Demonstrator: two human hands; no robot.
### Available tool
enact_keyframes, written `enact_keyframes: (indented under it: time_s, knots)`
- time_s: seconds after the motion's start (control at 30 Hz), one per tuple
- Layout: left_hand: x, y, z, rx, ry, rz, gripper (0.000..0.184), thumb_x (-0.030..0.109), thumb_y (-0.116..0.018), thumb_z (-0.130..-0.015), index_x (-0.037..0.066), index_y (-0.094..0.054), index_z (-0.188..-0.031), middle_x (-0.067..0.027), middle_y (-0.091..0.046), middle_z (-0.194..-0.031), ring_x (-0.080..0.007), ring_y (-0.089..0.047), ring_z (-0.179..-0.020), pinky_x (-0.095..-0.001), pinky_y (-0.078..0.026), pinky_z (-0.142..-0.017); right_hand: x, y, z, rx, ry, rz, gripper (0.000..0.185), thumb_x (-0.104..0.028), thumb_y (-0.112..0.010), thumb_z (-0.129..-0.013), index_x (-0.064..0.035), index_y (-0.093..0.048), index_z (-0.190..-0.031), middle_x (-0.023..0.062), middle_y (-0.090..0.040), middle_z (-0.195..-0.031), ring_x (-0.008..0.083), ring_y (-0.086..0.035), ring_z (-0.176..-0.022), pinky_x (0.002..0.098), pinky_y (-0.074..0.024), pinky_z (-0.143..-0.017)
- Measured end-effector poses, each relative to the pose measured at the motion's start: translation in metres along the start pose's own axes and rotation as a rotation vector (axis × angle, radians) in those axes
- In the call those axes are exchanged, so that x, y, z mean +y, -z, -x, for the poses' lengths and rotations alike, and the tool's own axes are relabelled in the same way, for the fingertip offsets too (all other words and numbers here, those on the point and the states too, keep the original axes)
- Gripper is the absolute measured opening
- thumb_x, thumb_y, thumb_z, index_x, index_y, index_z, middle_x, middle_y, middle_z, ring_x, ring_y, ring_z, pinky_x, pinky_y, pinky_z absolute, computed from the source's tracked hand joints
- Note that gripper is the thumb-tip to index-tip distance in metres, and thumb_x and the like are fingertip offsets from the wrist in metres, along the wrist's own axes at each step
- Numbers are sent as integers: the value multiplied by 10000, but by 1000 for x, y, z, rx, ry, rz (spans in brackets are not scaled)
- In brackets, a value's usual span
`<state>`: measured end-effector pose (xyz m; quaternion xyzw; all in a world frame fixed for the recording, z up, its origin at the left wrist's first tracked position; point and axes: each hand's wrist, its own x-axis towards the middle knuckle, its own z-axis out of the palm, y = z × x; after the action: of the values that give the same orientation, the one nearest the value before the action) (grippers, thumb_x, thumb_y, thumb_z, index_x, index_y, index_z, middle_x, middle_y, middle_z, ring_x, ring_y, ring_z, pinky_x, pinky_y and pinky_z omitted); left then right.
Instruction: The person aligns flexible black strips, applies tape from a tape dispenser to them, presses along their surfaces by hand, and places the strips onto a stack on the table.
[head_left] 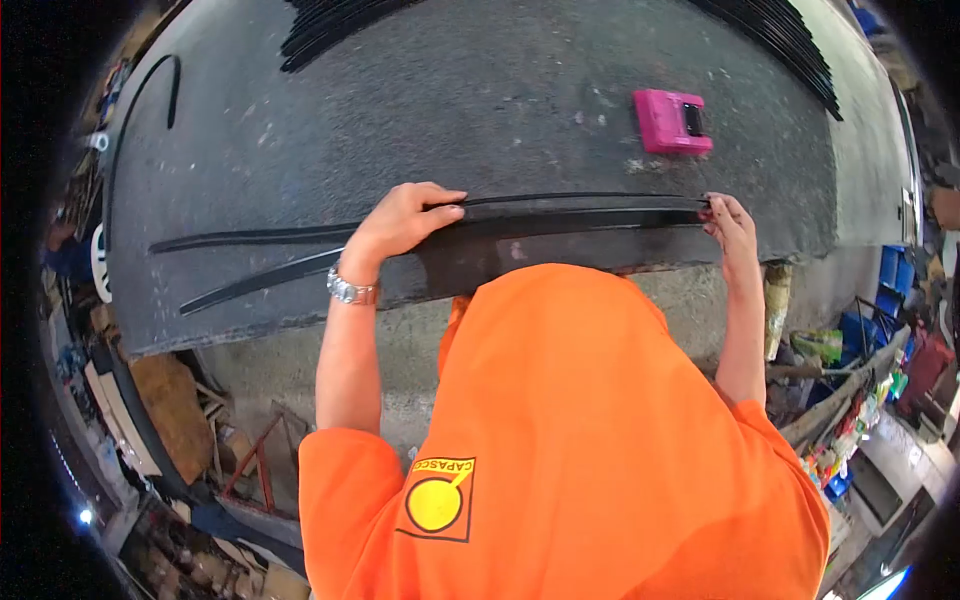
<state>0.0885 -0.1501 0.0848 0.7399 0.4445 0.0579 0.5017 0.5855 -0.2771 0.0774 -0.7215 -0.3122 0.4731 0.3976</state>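
Note:
A thin, flexible black strip [580, 196] runs sideways along the near part of the dark table. Just below it lies a wider, shiny black strip [580, 220], and the two spread apart toward the left. My left hand [405, 215], with a metal watch on its wrist, is closed over the strips near their middle, thumb and fingers pinching. At the right end, my right hand [733, 228] pinches the strip tips between thumb and fingers. Exactly how each strip sits under the fingers is partly hidden.
A pink box-like object [672, 122] with a dark window sits on the table [480, 110] at upper right. Bundles of black strips [335, 28] lie at the far edge. A bent black strip [112, 170] rests at left. Clutter surrounds the floor on both sides.

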Motion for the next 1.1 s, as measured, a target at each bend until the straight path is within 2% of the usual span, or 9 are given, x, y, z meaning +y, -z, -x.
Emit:
enact_keyframes:
  time_s: [0.17,0.47,0.53,0.6,0.63,0.7,0.73,0.87,1.1]
  knots:
    - [2,3,-5,-39,80,84,366,237,-687,-943,29,-710,-1243,-116,-734,-1116,-216,-671,-1015,-337,-489,-900,-6,-2,3,-2,15,-16,276,-288,-593,-1048,-73,-656,-1209,-16,-674,-990,72,-631,-924,232,-461,-785]
    - [3,5,-4,-39,119,114,366,235,-681,-946,44,-710,-1256,-117,-732,-1168,-229,-681,-1037,-336,-496,-924,-9,-3,8,24,30,13,326,-347,-613,-1023,-89,-679,-1211,-7,-684,-1009,98,-631,-940,275,-468,-801]
    - [-5,-1,-8,-25,-26,58,361,247,-692,-939,54,-718,-1244,-126,-735,-1147,-236,-684,-1029,-341,-506,-911,-14,-2,12,66,9,12,347,-358,-622,-1015,-92,-676,-1234,5,-682,-1055,112,-632,-961,286,-471,-827]
    - [10,-15,-11,-52,10,33,352,253,-698,-933,63,-725,-1229,-139,-735,-1110,-244,-687,-1020,-355,-513,-902,-15,1,12,166,-36,0,384,-375,-640,-1002,-107,-666,-1275,12,-671,-1130,136,-628,-1007,305,-475,-871]
    - [7,-27,-16,1,-113,-2,348,263,-700,-931,77,-728,-1224,-155,-730,-1077,-265,-690,-1013,-370,-521,-890,-3,16,5,174,-59,-55,376,-376,-644,-998,-123,-667,-1276,0,-671,-1147,137,-626,-1020,313,-478,-863]
    - [17,-51,-29,26,-214,-9,363,290,-712,-907,92,-734,-1210,-195,-715,-1101,-342,-681,-1050,-410,-524,-900,10,49,0,217,-44,-71,406,-386,-640,-1000,-128,-632,-1313,-12,-666,-1143,143,-629,-1034,326,-460,-869]
    - [25,-63,-37,24,-212,-1,360,290,-716,-892,98,-742,-1196,-198,-715,-1098,-362,-675,-1056,-426,-523,-908,14,62,-2,244,-64,-108,452,-414,-623,-1018,-114,-600,-1355,-2,-627,-1178,126,-591,-1033,312,-423,-874]
    - [57,-86,-51,66,-194,-4,333,276,-718,-889,112,-758,-1176,-149,-716,-1112,-331,-668,-1082,-430,-508,-925,32,111,-6,275,-27,-102,452,-408,-625,-1020,-134,-578,-1376,-20,-629,-1168,121,-607,-1037,296,-412,-845]
    - [68,-97,-59,102,-234,8,337,249,-724,-896,106,-749,-1200,-123,-705,-1170,-303,-653,-1126,-437,-466,-982,42,127,-10,332,-15,-83,411,-351,-664,-1004,-145,-586,-1351,-50,-642,-1105,102,-619,-1002,267,-415,-812]
